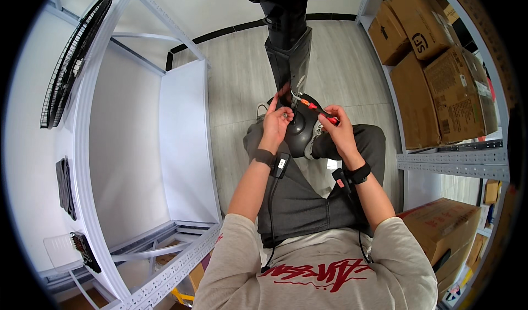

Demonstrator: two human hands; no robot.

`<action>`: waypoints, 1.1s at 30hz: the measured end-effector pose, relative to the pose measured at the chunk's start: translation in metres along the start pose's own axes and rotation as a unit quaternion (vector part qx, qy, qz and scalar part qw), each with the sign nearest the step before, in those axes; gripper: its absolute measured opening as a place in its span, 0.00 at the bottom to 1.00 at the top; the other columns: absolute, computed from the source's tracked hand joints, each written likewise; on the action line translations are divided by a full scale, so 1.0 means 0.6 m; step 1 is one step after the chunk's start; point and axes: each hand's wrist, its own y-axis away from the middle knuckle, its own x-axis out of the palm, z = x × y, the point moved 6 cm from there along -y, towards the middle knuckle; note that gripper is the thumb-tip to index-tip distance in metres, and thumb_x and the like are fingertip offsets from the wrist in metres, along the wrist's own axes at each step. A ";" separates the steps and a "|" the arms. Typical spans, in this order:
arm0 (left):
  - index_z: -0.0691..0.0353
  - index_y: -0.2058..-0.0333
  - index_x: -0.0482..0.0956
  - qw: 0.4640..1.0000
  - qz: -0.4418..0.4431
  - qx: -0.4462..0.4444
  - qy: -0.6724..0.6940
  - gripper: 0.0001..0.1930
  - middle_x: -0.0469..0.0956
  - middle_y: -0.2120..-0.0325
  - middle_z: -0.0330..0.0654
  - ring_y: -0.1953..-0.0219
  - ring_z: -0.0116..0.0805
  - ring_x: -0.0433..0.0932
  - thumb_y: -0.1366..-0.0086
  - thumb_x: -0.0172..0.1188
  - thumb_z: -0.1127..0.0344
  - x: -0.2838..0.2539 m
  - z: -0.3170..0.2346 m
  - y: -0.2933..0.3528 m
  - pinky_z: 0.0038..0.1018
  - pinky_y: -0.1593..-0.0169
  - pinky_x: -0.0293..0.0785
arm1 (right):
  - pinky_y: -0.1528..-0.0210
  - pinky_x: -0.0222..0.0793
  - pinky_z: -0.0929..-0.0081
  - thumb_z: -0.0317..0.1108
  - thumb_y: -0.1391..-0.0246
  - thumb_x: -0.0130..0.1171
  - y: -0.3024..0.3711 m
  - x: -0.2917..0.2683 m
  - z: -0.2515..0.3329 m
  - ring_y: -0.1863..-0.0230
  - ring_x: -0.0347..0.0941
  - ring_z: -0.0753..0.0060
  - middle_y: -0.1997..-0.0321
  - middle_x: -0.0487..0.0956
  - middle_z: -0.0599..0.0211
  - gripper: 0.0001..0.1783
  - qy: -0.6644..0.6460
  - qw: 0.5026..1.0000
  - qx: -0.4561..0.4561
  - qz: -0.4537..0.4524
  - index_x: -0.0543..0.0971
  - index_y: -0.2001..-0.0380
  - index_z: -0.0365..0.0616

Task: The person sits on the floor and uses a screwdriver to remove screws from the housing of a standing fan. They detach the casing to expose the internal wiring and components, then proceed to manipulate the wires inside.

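A tall black column (289,51) rises in front of me from a dark rounded base (297,139) between my legs. In my right hand (342,127) is a red-and-black screwdriver (319,110), gripped by its handle and slanting up to the left. Its tip end lies close to the lower part of the column; whether it touches a fastener is too small to tell. My left hand (276,122) is on the column's left side, index finger stretched up against it. The other fingers are curled around something tiny and metallic that I cannot make out.
Brown cardboard boxes (415,98) fill the metal shelving on the right, with another large box (440,227) lower down. A white shelf rack (184,145) stands at left, bearing a black fan grille (71,62). My shoe (314,139) is beside the base.
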 end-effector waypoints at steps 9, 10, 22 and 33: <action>0.54 0.35 0.51 1.000 0.006 0.007 0.006 0.31 0.74 0.72 0.41 0.69 0.30 0.72 0.37 0.44 0.77 -0.002 -0.002 0.001 0.25 0.63 0.68 | 0.80 0.62 0.83 0.40 0.39 0.53 -0.004 -0.008 0.004 0.80 0.68 0.83 0.76 0.76 0.70 0.13 0.093 0.989 -0.111 -0.003 0.74 0.62 0.39; 0.54 0.35 0.51 1.000 0.008 0.007 0.006 0.31 0.74 0.72 0.41 0.69 0.30 0.72 0.37 0.44 0.77 -0.005 -0.002 0.002 0.25 0.63 0.68 | 0.79 0.62 0.83 0.40 0.39 0.54 0.005 0.001 0.025 0.80 0.68 0.83 0.76 0.76 0.70 0.13 0.072 0.995 -0.073 -0.009 0.74 0.63 0.39; 0.53 0.34 0.48 1.000 0.005 0.006 0.008 0.33 0.74 0.73 0.41 0.69 0.30 0.72 0.37 0.44 0.77 -0.006 -0.001 0.000 0.25 0.63 0.67 | 0.79 0.63 0.81 0.39 0.40 0.54 0.005 0.002 0.012 0.82 0.68 0.82 0.77 0.75 0.72 0.13 0.045 0.998 0.031 0.017 0.74 0.60 0.39; 0.53 0.35 0.50 1.000 0.016 0.012 0.002 0.32 0.73 0.72 0.41 0.69 0.29 0.71 0.36 0.45 0.76 -0.004 -0.001 0.000 0.24 0.63 0.67 | 0.79 0.61 0.83 0.36 0.40 0.55 0.010 0.003 0.017 0.80 0.66 0.85 0.74 0.75 0.72 0.10 0.014 0.997 0.077 0.027 0.74 0.62 0.40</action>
